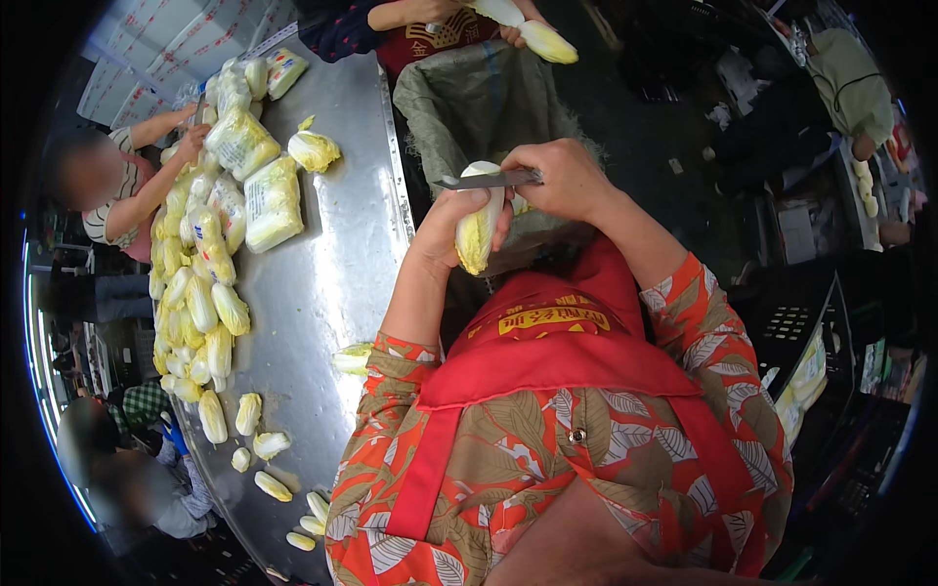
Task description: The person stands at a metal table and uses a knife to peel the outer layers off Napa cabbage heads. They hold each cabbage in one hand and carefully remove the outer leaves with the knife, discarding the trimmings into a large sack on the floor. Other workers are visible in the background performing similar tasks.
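Observation:
My left hand [448,223] grips a small napa cabbage [478,234], its white base up and its yellow leaf tip down towards me. In my right hand [563,179] is a knife [487,180], its blade lying across the cabbage near the white base. Fingers of my right hand also reach the cabbage's right side. Both hands are over the near part of a bin lined with a green-grey woven sack [469,95]. Pale pieces show in the sack behind my hands, partly hidden.
A metal table [322,220] on the left bears heaped cabbages [201,300] and bagged cabbages [272,205]. One co-worker's hands touch the bags; another co-worker holds cabbage [548,42] beyond the sack. A black crate [799,344] stands at right.

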A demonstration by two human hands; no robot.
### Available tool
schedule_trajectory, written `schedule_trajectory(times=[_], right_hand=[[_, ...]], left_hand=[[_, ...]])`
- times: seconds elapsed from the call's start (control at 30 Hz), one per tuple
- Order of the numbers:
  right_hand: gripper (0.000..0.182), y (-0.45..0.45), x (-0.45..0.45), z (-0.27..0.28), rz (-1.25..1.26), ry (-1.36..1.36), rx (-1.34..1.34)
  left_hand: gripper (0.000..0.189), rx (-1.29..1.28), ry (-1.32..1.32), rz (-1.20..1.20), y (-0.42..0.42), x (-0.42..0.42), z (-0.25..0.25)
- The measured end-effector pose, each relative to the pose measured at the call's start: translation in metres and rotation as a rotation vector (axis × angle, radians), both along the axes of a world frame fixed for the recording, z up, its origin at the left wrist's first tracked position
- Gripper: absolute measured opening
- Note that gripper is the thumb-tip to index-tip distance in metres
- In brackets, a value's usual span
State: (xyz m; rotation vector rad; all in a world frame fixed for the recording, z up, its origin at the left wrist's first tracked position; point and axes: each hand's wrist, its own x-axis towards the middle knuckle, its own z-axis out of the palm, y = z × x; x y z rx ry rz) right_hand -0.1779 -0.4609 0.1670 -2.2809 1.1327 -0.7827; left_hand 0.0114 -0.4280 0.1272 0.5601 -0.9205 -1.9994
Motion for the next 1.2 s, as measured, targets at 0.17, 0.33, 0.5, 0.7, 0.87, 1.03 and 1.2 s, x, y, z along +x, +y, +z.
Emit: schedule_trajectory(times=[0.17, 0.33, 0.5, 0.7, 0.87, 1.03, 1.2], right_hand=[[0.018, -0.017, -0.017, -0.026, -0.145, 0.094, 0.114], [0.022, -0.037, -0.050, -0.052, -0.313, 0.494, 0.273], [0.025, -0.031, -0.020, -0.052, -0.228, 0.128, 0.195], [0.026, -0.048, -0.044, -0.102, -0.093, 0.266, 0.213], [0.025, -0.041, -0.039, -0.105, -0.040, 0.220, 0.216], [0.024, -0.041, -0.035, -0.097, -0.022, 0.203, 0.370], [0.022, -0.043, -0.036, -0.107, -0.002, 0.173, 0.334]], left_hand=[[0.041, -0.082, 0.078, -0.161, 0.000, 0.006, 0.003], [0.036, -0.188, -0.061, -0.068, -0.001, 0.007, 0.014], [0.033, -0.496, -0.802, 0.502, 0.012, 0.020, 0.024], [0.035, -0.202, -0.946, 0.902, 0.040, 0.084, 0.003], [0.037, 0.217, -0.746, 1.436, 0.133, 0.174, -0.039], [0.042, 0.539, -0.970, 1.814, 0.272, 0.228, -0.078], [0.061, 0.924, -1.361, 1.958, 0.421, 0.271, -0.129]])
